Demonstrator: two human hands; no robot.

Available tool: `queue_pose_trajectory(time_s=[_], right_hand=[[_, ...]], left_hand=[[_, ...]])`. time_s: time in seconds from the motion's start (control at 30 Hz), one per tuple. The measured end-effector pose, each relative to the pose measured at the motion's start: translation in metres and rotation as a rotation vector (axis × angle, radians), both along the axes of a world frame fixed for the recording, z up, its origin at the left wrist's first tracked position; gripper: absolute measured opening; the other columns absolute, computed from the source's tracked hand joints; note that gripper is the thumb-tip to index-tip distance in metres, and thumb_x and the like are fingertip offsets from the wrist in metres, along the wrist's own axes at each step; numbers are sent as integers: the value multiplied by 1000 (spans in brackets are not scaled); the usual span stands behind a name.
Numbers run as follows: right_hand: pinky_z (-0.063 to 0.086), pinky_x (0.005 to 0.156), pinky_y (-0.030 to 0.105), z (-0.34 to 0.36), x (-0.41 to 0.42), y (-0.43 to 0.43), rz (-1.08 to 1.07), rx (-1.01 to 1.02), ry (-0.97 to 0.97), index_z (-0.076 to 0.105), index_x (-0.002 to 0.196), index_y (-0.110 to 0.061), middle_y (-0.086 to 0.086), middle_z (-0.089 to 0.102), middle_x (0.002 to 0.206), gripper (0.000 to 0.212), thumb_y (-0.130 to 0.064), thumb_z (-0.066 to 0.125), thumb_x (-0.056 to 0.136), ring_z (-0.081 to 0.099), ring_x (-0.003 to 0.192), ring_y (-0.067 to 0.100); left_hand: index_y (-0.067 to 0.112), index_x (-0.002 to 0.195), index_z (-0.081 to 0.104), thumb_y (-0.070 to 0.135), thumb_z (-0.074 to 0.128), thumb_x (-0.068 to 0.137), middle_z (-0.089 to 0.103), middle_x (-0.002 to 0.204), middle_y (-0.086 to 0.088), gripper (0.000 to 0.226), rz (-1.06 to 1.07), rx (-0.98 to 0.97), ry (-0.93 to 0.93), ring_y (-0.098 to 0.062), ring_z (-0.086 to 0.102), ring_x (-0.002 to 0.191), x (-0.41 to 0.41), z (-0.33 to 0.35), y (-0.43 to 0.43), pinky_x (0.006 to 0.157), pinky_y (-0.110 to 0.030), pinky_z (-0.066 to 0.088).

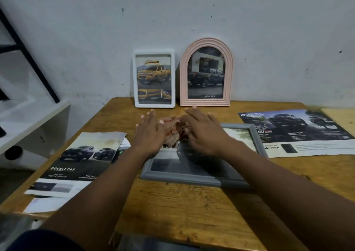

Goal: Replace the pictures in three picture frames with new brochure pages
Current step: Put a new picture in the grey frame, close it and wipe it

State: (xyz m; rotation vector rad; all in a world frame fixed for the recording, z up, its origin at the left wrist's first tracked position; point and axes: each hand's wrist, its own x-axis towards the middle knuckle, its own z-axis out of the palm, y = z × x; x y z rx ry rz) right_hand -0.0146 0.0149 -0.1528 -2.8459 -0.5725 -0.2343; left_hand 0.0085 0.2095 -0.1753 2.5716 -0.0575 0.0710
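A grey picture frame (194,179) lies flat in the middle of the wooden table (172,208), holding a dark truck picture. A patterned reddish cloth (172,126) lies bunched at its far edge. My left hand (148,131) and my right hand (203,131) reach over the frame with fingers straight, one on each side of the cloth and touching it. A white frame (154,78) with a yellow truck and a pink arched frame (206,74) with a dark truck lean upright against the wall.
Brochure pages (76,164) lie at the table's left edge, some hanging over it. A wide brochure spread (299,133) lies at the right. A white shelf (32,116) and black metal bars (28,58) stand to the left.
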Motion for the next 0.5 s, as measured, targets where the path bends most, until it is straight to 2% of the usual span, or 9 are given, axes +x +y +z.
queue_pose_trajectory(time_s=[0.17,0.23,0.33,0.4,0.5], right_hand=[[6,122,47,-17,46,37,132,-103,79,28,155,-20,3,20,165,50,-34,28,107,7,154,20],[9,122,46,-23,49,31,90,-95,92,27,156,-20,5,23,165,52,-35,28,107,11,153,21],[16,121,45,-24,47,9,-53,-107,73,30,154,-18,8,32,160,52,-36,32,106,21,151,25],[18,121,47,-23,41,-10,-138,-166,68,31,153,-17,9,35,159,52,-36,35,105,24,150,26],[20,120,49,-21,30,-40,-219,-248,65,31,153,-15,8,36,159,52,-33,38,104,24,150,27]], left_hand=[[14,162,1,40,17,109,-1,170,-5,61,15,90,-67,-20,-8,156,-14,-15,2,126,-41,-4],[13,162,2,38,19,109,0,170,-6,61,15,115,-99,-21,-7,156,-14,-17,1,125,-41,-3],[17,162,3,39,18,108,-1,170,-6,61,-118,330,-166,-22,-9,156,-15,-18,-2,126,-43,-3],[22,163,6,41,15,107,-5,170,-4,59,-224,458,-141,-22,-11,156,-14,-18,-6,126,-45,-3],[25,162,12,41,12,107,-5,170,-2,57,-260,492,-56,-22,-9,156,-13,-18,-7,125,-46,-4]])
